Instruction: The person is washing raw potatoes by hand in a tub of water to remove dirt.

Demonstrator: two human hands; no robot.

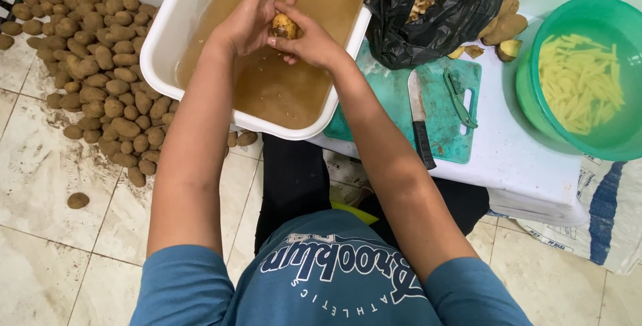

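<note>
My left hand [247, 22] and my right hand [307, 44] together clasp one wet potato [283, 26] above the white tub [157, 45]. The tub holds murky brown water. My left hand wraps the potato from the left with fingers raised. The right hand presses on it from the right and below. Both forearms reach forward from my blue shirt.
A large heap of unwashed potatoes [100, 65] lies on the tiled floor at left, one stray potato [78, 199] nearer. On the white table: a teal cutting board [441, 109] with a knife [419, 122] and peeler [460, 98], a black bag [435, 5], a green basin [588, 78] of cut potato strips.
</note>
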